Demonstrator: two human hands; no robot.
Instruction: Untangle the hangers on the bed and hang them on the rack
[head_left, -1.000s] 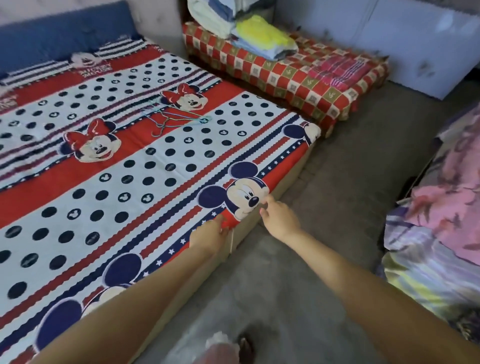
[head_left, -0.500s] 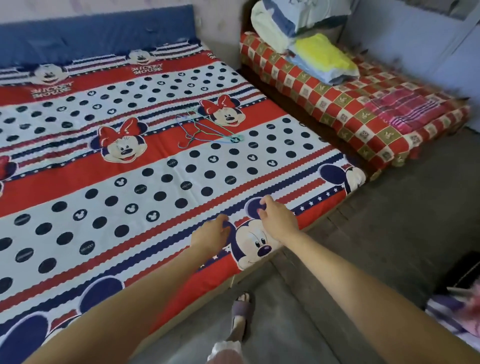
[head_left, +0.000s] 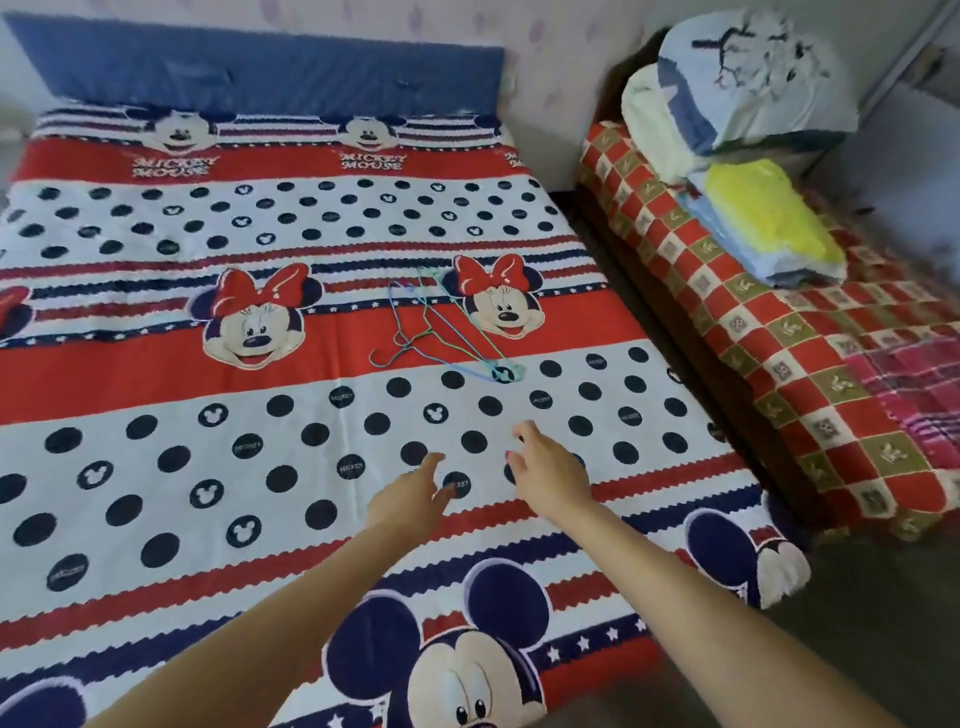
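Wide low bed (head_left: 156, 467) fills most of the view, covered by a red, white and navy cartoon-mouse sheet with black polka dots and zigzag stripes; padded blue headboard (head_left: 260, 73) at the far end against a pale patterned wall (head_left: 545, 57); tangle of thin wire hangers, blue, green and purple (head_left: 441, 332), lies flat on the red band of the sheet, just beside a printed bow-wearing mouse face, its lower end reaching onto the dotted white band; hangers are untouched, well beyond both hands. Left hand (head_left: 410, 493) is stretched out over the dotted band, fingers straight and loosely together, holding nothing; right hand (head_left: 545, 473) just beside it, slightly farther forward, fingers spread and relaxed, also holding nothing; cannot tell if either hand touches the sheet. To the right, apart from the bed by a dark gap, a second lower bed with a red, white and olive checked cover (head_left: 779, 364); a pink plaid cloth (head_left: 914, 384) lies on its near part; at its far end a stack of folded bedding: pale blue and white bundle (head_left: 753, 78) on top, cream one (head_left: 654, 130) under it, yellow folded cloth (head_left: 763, 213) on light blue in front; grey floor (head_left: 857, 623) at lower right.
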